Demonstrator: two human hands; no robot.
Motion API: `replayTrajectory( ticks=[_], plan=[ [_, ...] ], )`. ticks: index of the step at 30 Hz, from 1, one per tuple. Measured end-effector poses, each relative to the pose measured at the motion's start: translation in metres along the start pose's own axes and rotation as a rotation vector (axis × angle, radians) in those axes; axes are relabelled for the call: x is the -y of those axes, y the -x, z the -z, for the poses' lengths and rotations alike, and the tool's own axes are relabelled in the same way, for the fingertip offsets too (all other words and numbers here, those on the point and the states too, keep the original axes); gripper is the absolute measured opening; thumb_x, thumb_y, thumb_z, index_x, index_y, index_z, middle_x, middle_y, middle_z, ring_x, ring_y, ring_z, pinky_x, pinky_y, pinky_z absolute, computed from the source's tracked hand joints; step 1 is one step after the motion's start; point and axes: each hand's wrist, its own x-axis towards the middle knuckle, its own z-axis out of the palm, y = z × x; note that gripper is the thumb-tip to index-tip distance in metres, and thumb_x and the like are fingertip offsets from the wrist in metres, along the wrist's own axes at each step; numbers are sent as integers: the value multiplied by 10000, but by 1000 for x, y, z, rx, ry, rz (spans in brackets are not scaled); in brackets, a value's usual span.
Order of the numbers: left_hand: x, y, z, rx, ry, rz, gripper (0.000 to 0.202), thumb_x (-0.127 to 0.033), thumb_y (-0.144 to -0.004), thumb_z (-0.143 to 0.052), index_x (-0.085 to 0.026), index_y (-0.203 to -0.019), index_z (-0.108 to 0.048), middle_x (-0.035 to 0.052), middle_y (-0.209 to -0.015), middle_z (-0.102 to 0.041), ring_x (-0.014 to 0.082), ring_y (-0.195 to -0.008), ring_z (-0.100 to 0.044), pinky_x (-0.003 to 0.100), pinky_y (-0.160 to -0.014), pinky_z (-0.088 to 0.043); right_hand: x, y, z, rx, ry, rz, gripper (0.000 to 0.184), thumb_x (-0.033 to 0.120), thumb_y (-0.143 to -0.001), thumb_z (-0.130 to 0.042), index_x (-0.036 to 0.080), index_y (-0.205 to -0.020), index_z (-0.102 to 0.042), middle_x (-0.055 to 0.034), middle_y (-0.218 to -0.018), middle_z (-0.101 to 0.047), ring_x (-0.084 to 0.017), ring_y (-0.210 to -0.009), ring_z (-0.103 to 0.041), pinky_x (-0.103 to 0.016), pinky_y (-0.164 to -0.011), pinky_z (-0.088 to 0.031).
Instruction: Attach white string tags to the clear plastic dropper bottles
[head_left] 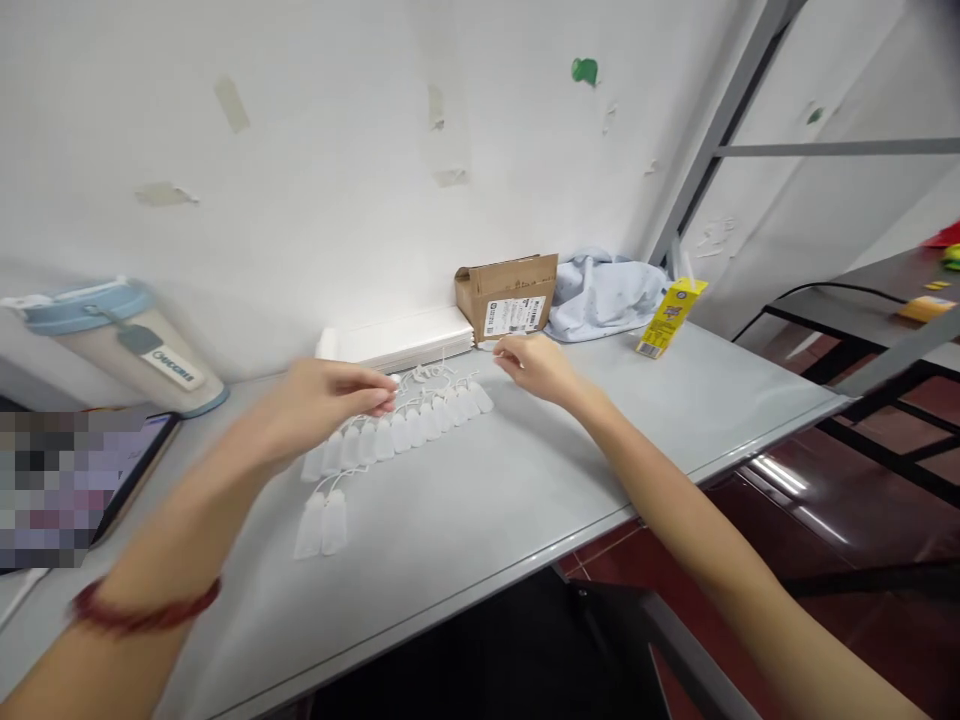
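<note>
Grey table (480,520): two front tags (334,524), one tag row (400,434) behind, two hands (322,395) (541,368).

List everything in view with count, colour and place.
Desk: one, grey, centre
Wall: one, white, behind
Tape scraps: several, beige, wall
Tags: roughly fourteen, white, desk centre
Sheet stack: one, white, by wall
Cardboard box: one, brown, right of stack
Cloth: one, pale blue, right of box
Drink carton: one, yellow, beside cloth
Tumbler: one, beige and blue, left
Tablet: one, dark, beside tumbler
Cable: one, white, left
Metal frame: one, grey, right
Second desk: one, dark, right
Floor: one, red, below
Bracelet: one, dark red, left forearm
Left hand: one, bare, near tags
Right hand: one, bare, near tags
</note>
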Motion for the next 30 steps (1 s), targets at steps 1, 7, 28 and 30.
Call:
replayTrajectory(
  ticks=[1,7,28,30],
  plan=[
    [3,-12,-5,39,11,22,201,-314,-750,-627,-154,-846,-700,14,-804,-696,207,-817,-633,317,-776,-488,-5,-1,1,20,38,-30,211,174,-868,-450,153,-992,-620,-97,-969,-671,-200,-858,-599,-266,-682,-382],
    [32,-77,-32,122,-2,47,257,-252,-673,-579,-163,-884,-695,61,-889,-710,196,-794,-639,285,-670,-499,-27,0,7,135,112,-129,197,118,-804,-497,136,-936,-643,-124,-934,-667,-221,-831,-596,-267,-618,-353],
    [17,-86,-50,171,-268,-110,218,-216,-658,-523,-171,-780,-698,52,-821,-707,218,-758,-633,293,-697,-481,-26,2,6,322,16,-118,134,230,-723,-651,162,-838,-654,-86,-881,-668,-201,-790,-587,-257,-584,-361],
    [18,-86,-50,167,-264,-124,198,-228,-662,-525,-176,-749,-695,40,-779,-703,207,-734,-629,283,-683,-474,-27,2,6,336,10,-120,138,230,-716,-654,163,-835,-653,-78,-884,-668,-193,-785,-589,-252,-582,-360]
  ],
)
